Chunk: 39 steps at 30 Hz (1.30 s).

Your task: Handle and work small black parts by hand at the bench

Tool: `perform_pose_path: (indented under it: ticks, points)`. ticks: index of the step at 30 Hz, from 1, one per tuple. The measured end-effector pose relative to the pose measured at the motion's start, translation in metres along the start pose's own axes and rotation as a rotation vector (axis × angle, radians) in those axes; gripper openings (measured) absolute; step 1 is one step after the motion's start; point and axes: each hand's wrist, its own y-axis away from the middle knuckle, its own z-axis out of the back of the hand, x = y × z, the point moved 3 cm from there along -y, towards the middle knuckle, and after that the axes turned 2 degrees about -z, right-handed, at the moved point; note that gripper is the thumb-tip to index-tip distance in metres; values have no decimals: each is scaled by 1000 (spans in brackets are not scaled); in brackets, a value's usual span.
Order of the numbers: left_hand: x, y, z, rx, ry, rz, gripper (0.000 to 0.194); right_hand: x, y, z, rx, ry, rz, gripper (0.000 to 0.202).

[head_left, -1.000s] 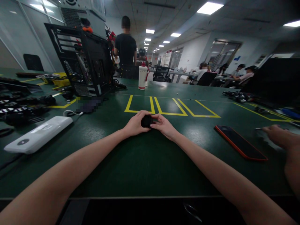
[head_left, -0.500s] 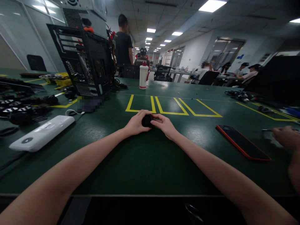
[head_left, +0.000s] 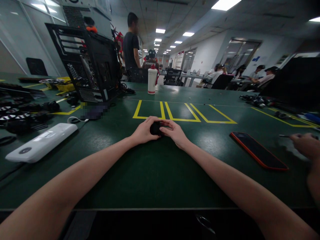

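Note:
A small round black object [head_left: 155, 128] is between my two hands, low over the green table [head_left: 160, 180]; its kind is too dark to make out. My left hand [head_left: 144, 131] curls around its left side, thumb below and fingers above. From the right, my right hand [head_left: 175, 132] pinches at the object's edge with thumb and fingertips. Just beyond the hands lie yellow tape outlines [head_left: 183, 120] on the tabletop.
To the left are a white power bank [head_left: 42, 141] with a cable and an open black computer case [head_left: 92, 66]. A white bottle [head_left: 151, 81] stands farther back. An orange-edged phone [head_left: 258, 150] lies right, near another person's hand [head_left: 305, 145] holding a thin tool.
The view has shifted slightly. My hands keep the same hold on the round black object. The other person's hand at the right has moved a little.

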Motion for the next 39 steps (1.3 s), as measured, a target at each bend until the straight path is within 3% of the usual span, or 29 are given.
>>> perform_pose_path:
  ticks: [6, 14, 17, 27, 33, 39]
  points:
    - [2, 1, 0, 10, -11, 14, 59, -2, 0, 1, 49, -19, 22, 33]
    - [5, 1, -2, -1, -24, -2, 60, 3, 0, -1, -6, 3, 67, 20]
    - [4, 1, -2, -1, -18, -10, 60, 3, -1, 0, -31, 12, 70, 27]
    - [3, 0, -2, 2, -12, 4, 58, 1, 3, 1, 71, -28, 54, 34]
    - [3, 0, -2, -6, -11, 3, 60, 3, 1, 0, -6, 4, 83, 22]
    - [3, 0, -2, 1, -8, -6, 59, 2, 0, 1, 19, 31, 66, 34]
